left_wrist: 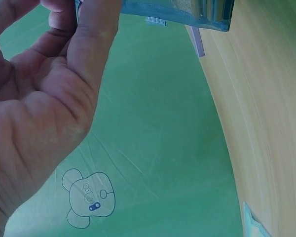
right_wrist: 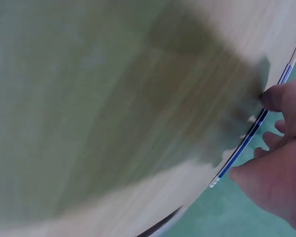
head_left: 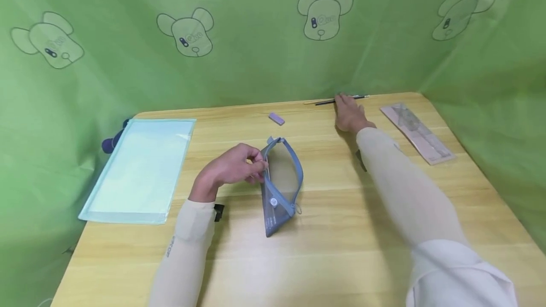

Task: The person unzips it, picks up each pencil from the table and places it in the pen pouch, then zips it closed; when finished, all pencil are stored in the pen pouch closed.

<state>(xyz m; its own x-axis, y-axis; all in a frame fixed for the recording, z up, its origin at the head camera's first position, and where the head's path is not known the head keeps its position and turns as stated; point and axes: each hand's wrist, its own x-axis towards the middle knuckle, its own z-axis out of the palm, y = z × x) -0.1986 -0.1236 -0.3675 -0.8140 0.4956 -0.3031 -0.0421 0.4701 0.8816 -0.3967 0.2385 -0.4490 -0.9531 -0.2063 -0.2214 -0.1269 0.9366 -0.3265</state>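
My left hand (head_left: pixel 232 165) pinches the left rim of a blue-grey mesh zip pencil case (head_left: pixel 275 214), which stands with its zip mouth gaping. A corner of the case (left_wrist: pixel 180 17) shows at the top of the left wrist view. At the back edge of the table, my right hand (head_left: pixel 350 115) grips thin pencils (head_left: pixel 324 103) between thumb and fingers. One is dark with a pale end, another light tan; the right wrist view shows a blue-sided pencil (right_wrist: pixel 237 150) under the fingers. A small purple block (head_left: pixel 276 118) lies behind the case.
A pale blue zip folder (head_left: pixel 138 169) lies at the left, with a dark purple object (head_left: pixel 112 143) partly under its far side. At the right lies a flat clear-and-pink package (head_left: pixel 420 136). Green curtain (head_left: pixel 256 60) hangs around the wooden table (head_left: pixel 324 259).
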